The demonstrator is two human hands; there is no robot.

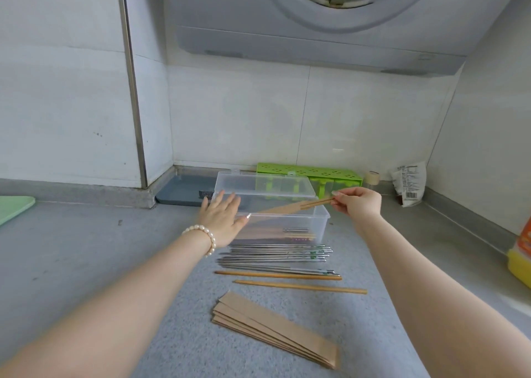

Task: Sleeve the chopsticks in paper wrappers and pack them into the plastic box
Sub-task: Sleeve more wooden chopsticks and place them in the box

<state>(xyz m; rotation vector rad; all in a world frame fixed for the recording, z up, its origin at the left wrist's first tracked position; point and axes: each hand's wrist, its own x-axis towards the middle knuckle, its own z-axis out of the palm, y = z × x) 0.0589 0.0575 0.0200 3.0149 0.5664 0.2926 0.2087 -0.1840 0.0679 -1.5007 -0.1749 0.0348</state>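
Note:
A clear plastic box (320, 223) stands on the grey counter with its lid (264, 186) raised at the back. My right hand (357, 203) pinches the bare ends of a pair of wooden chopsticks in a brown paper sleeve (283, 208), held slanting over the box's opening. My left hand (222, 219) lies flat, fingers spread, against the box's left end. Sleeved pairs show through the box's front wall. In front of the box lie several metal chopsticks (275, 255), two bare wooden chopsticks (300, 286) and a fanned stack of brown paper wrappers (273, 331).
A green perforated holder (310, 172) stands behind the box by the tiled wall, with a small jar (371, 179) and a white packet (409, 186) to its right. A grey tray (184, 189) lies at the back left, a yellow bottle (521, 259) at the right edge.

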